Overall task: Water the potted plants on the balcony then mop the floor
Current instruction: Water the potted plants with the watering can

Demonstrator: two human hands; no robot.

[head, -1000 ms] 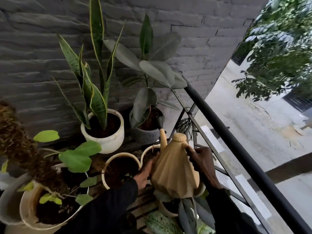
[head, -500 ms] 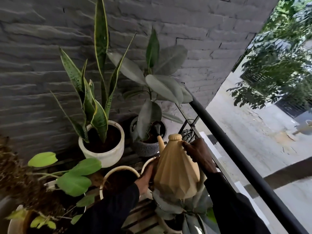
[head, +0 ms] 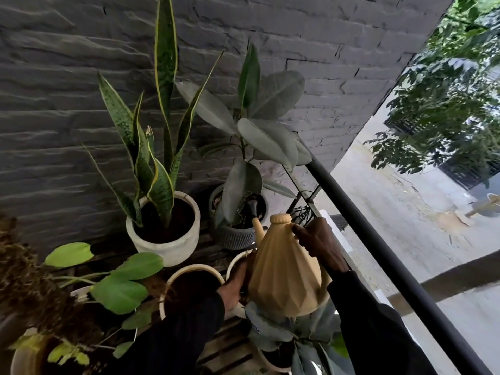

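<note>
A tan faceted watering can point(head: 284, 274) hangs over the pots at centre right. My right hand point(head: 318, 240) grips its handle near the lid. My left hand point(head: 234, 285) supports its lower left side. Its spout, with a dark nozzle point(head: 253, 208), points into the grey ribbed pot point(head: 235, 236) of the rubber plant point(head: 259, 136). To the left stands a snake plant point(head: 154, 147) in a white pot point(head: 165, 247). A cream pot of dark soil point(head: 189, 288) sits just left of my left hand.
A dark brick wall point(head: 67, 77) backs the plants. A black railing point(head: 378, 247) runs diagonally on the right, with a street and tree beyond. A broad-leaved green plant point(head: 119, 285) and dried brown foliage point(head: 24, 288) fill the lower left. Another leafy pot point(head: 295, 342) sits below the can.
The can has risen and moved toward the grey pot, its nozzle now over the soil there. The view has tilted up, showing more wall and taller leaves.
</note>
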